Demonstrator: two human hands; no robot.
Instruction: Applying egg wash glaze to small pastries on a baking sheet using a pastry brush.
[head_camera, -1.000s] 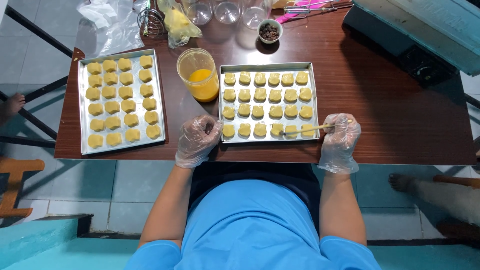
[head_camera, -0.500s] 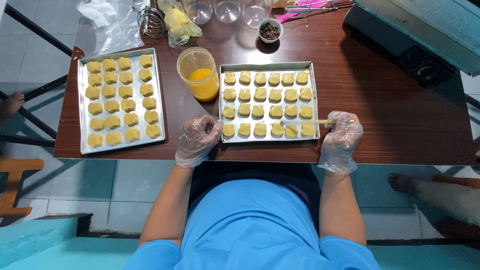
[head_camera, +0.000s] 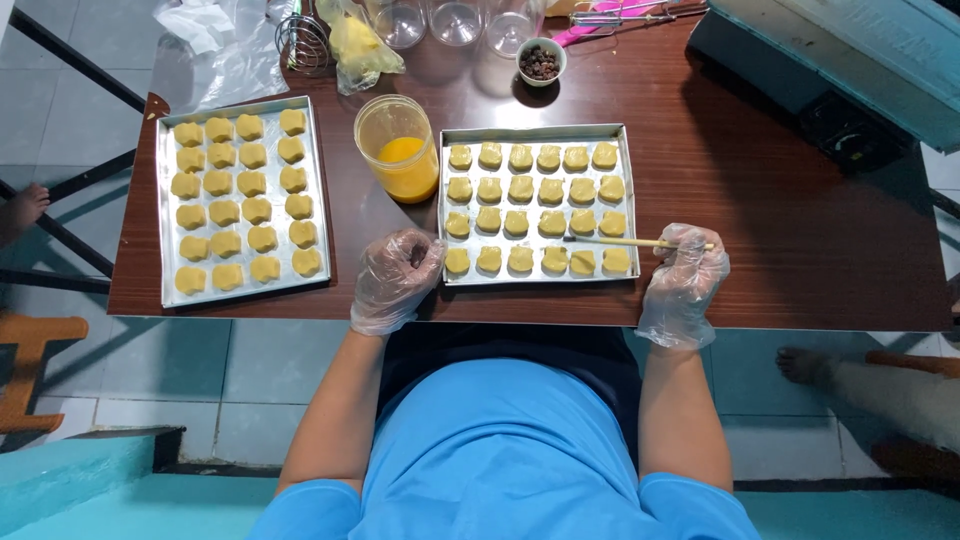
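Both hands wear clear plastic gloves. My right hand (head_camera: 686, 272) grips a thin wooden-handled brush (head_camera: 628, 241) that lies across the right end of a metal baking tray (head_camera: 634, 195). The brush tip rests near the pale yellow cookies (head_camera: 536, 204) in the tray's lower rows. My left hand (head_camera: 396, 275) is curled at the tray's near-left corner, touching its edge. A clear plastic cup of orange-yellow liquid (head_camera: 400, 152) stands just left of this tray.
A second tray (head_camera: 166, 205) of yellow cookies sits at the table's left. A small bowl of dark bits (head_camera: 541, 62), glasses (head_camera: 455, 20), a whisk (head_camera: 301, 42) and plastic bags line the far edge. A dark appliance (head_camera: 830, 70) occupies the far right. Other people's feet (head_camera: 800, 363) show beside the table.
My right hand has slid slightly rightward with the brush, its tip drawing back over the tray's lower right cookies. The left hand stays at the tray corner.
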